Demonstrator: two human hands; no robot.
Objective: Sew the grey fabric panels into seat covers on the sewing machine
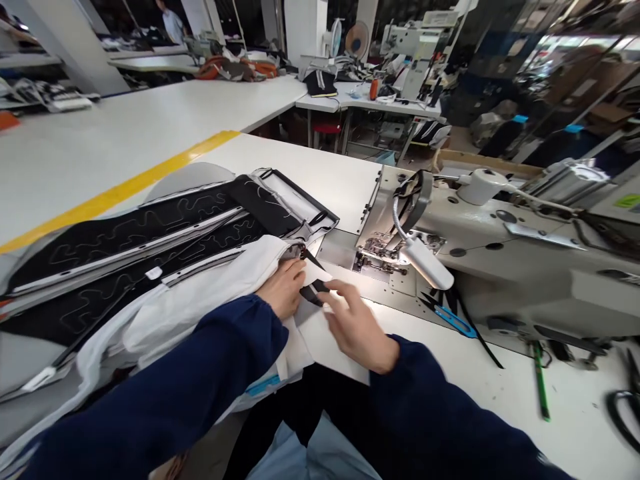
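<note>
My left hand (pixel 284 288) is closed on the edge of a white fabric panel (pixel 205 300), which belongs to a large black and grey sewn cover (pixel 130 253) spread over the table. Close beside it, my right hand (pixel 356 327) pinches a short black and white strip (pixel 314 292) at the cover's corner. The right fingers are slightly blurred. Just beyond both hands stands the head of an industrial sewing machine (pixel 390 240), its small lamp (pixel 425 260) lit over the needle area. Neither the strip nor the cover is under the needle.
Blue thread snips (pixel 455 321) lie by the machine bed, with a green pen (pixel 541 383) and black scissors (pixel 625 407) farther right. Yellow tape (pixel 135 183) crosses the white table. Behind are another sewing station (pixel 415 53), fans (pixel 357 40) and a person (pixel 171 23).
</note>
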